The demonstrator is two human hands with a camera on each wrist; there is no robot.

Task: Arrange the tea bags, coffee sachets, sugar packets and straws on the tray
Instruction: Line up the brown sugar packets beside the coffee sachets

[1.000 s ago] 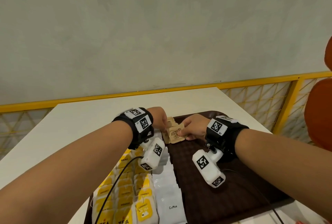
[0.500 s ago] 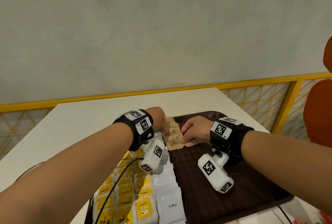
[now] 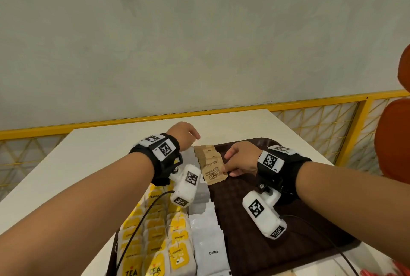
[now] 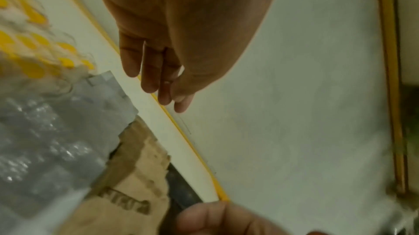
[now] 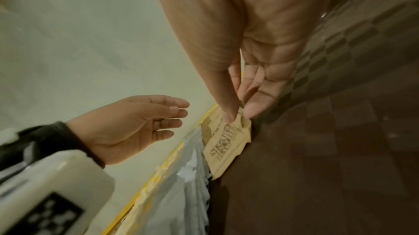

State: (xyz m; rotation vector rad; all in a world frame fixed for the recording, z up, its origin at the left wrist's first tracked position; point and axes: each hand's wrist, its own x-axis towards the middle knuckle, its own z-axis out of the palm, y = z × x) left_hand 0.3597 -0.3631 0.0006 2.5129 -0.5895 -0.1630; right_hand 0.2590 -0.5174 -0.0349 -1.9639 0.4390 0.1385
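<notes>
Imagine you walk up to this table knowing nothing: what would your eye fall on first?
Most striking is the dark brown textured tray with neat overlapping rows: yellow-tagged tea bags at its left, white coffee sachets beside them. At the far end the right hand pinches the edge of a brown paper sugar packet, while the left hand hovers open above the white table.

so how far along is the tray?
Done: tea bags and coffee sachets lie in rows on the tray. In hand: the right hand pinches the front sugar packet of a started brown row; the left hand hovers open. Left: more sugar perhaps, and straws, none visible on the tray.
</notes>
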